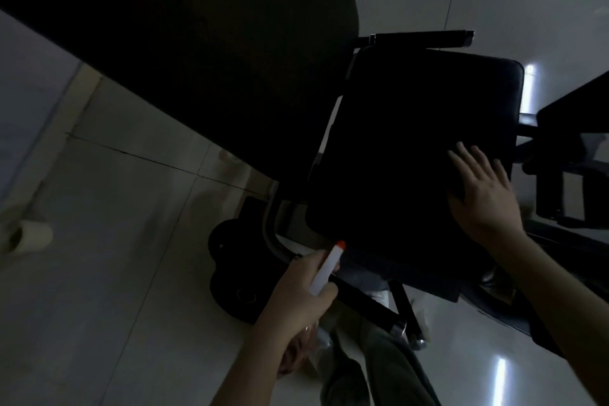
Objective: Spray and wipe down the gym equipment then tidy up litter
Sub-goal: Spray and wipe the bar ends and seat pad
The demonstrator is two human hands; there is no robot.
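While the spray bottle (pixel 326 269) is gripped by the left hand (pixel 293 300), the black seat pad (pixel 412 142) is pressed by the flat, spread-fingered right hand (pixel 484 198).

The spray bottle (pixel 324 273) was white with an orange nozzle tip; the bench pad (pixel 412 148) black; the floor tiles (pixel 115 208) pale, possibly cream.

Left grip (pixel 296 293) seems curled closed; right grip (pixel 481 188) lies flat, fingers (pixel 461 163) spread.
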